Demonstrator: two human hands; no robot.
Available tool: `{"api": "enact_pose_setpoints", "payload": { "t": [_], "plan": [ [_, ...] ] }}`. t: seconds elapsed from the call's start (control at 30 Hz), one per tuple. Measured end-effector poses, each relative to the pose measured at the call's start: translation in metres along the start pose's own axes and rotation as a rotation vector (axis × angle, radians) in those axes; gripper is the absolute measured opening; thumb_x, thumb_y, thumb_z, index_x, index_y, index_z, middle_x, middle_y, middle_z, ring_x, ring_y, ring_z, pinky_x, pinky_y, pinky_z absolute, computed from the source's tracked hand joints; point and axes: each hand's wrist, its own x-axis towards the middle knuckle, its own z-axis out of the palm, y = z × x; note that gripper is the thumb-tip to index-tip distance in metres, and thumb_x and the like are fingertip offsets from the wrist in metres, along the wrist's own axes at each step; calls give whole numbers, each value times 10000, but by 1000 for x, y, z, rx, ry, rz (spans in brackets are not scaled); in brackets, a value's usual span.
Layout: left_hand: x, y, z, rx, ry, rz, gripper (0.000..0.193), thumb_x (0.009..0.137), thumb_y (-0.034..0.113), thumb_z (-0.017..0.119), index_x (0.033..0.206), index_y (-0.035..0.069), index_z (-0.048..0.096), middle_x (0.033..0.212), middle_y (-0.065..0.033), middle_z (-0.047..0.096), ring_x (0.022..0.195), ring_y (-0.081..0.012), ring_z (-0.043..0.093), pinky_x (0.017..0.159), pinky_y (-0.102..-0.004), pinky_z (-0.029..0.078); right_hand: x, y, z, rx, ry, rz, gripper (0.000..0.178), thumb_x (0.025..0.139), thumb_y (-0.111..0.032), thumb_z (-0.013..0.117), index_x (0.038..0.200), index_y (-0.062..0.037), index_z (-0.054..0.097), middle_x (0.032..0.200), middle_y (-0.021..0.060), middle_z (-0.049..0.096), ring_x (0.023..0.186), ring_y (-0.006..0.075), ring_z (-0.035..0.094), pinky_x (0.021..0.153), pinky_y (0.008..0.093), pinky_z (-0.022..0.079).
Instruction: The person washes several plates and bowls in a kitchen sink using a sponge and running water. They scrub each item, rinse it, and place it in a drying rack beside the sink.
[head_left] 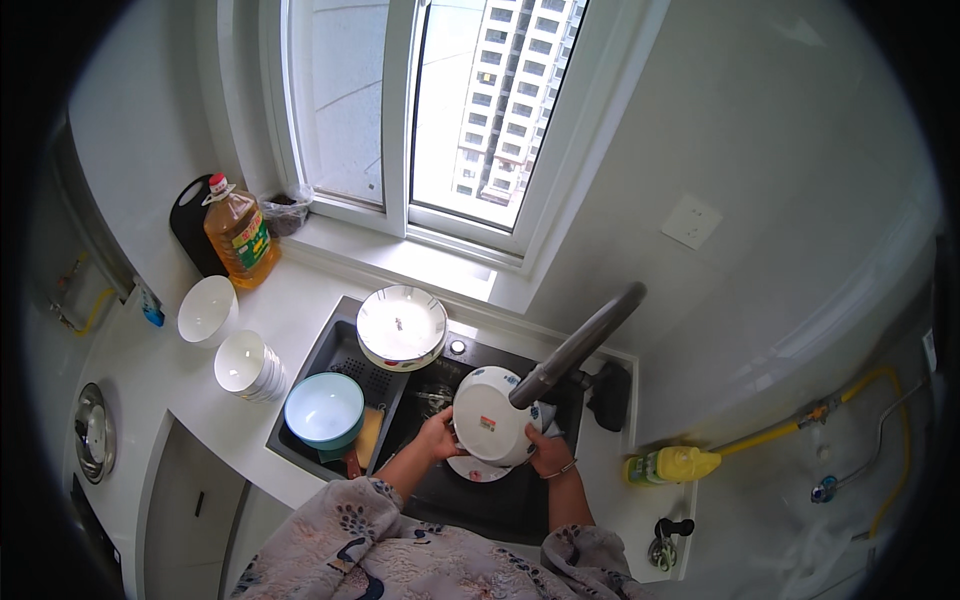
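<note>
Both hands grip a white bowl [482, 392] over the dark sink [455, 510], its underside turned up toward me and a small red mark on its base. My left hand [438, 438] is closed on its left edge, and my right hand [549, 455] on its lower right edge. The faucet [580, 345] arches over the bowl, its tip just in front of the rim. Below it, a white dish with a red pattern [477, 469] shows partly in the basin. Something pale beside my right fingers is too small to make out.
Left of the basin are stacked patterned bowls [402, 320] and a light-blue bowl [325, 408]. White bowls [245, 362], an oil bottle [243, 235] and a black cutting board [190, 225] stand on the left counter. A yellow bottle [672, 465] and scissors [663, 550] lie right.
</note>
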Motion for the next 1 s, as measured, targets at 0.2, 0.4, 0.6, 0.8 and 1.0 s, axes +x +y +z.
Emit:
{"api": "enact_pose_setpoints", "payload": {
  "t": [0.2, 0.4, 0.6, 0.8, 1.0],
  "plan": [
    [6, -12, -13, 8, 66, -56, 535, 883, 521, 308, 1303, 191, 349, 1362, -77, 300, 1222, -361, 306, 948, -662, 191, 1, 8, 9, -246, 83, -16, 368, 818, -168, 622, 1149, -45, 517, 1056, 35, 585, 963, 156, 548, 829, 297, 431],
    [-29, -19, 18, 91, 173, -44, 618, 850, 585, 369, 1298, 161, 331, 1368, -130, 255, 1244, -368, 263, 931, -649, 245, 8, 37, 33, -628, 237, -179, 269, 764, -180, 673, 974, -18, 627, 893, 45, 637, 800, 130, 588, 709, 285, 469],
    [-47, -14, 23, 88, 66, -96, 573, 847, 531, 444, 1215, 93, 410, 1161, -140, 489, 1055, -343, 489, 873, -535, 397, -19, 58, 75, -1329, 99, -302, 280, 810, -246, 582, 976, -20, 586, 805, 156, 621, 782, 330, 599, 696, 410, 468],
    [-43, -9, -2, 246, 175, -2, 447, 851, 342, 471, 1179, 46, 404, 1137, -151, 476, 1007, -352, 510, 747, -561, 469, -33, 63, 40, -1315, -183, -376, 260, 834, -242, 554, 950, -11, 579, 922, 189, 597, 862, 344, 578, 747, 383, 456],
    [-68, -4, 22, 366, 150, 87, 479, 764, 82, 496, 1218, 65, 345, 1135, -152, 453, 986, -375, 522, 747, -575, 473, -34, 58, -6, -1509, -97, -565, 274, 797, -184, 585, 981, 18, 582, 1071, 180, 573, 1042, 351, 506, 922, 405, 383]
  ]
}}
